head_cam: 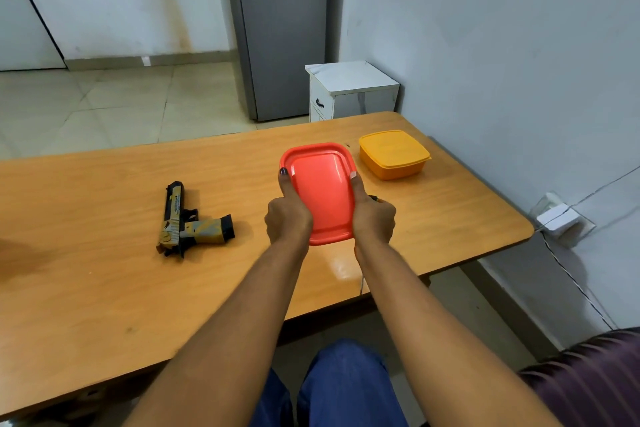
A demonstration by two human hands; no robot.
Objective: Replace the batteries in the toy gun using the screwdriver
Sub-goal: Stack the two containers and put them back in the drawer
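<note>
A black and gold toy gun (188, 222) lies flat on the wooden table (104, 288), to the left of my hands. My left hand (288, 215) and my right hand (372, 217) grip the two long sides of a red plastic box (320, 189), thumbs on its lid. The red box is tilted up toward me. Something small and dark peeks out behind my right hand; I cannot tell what it is. No screwdriver or batteries show.
A closed yellow plastic box (393, 154) stands on the table just right of the red box, near the wall. A white bedside cabinet (351, 90) and a grey door stand beyond the table's far edge. A wall socket (557, 218) sits at the right.
</note>
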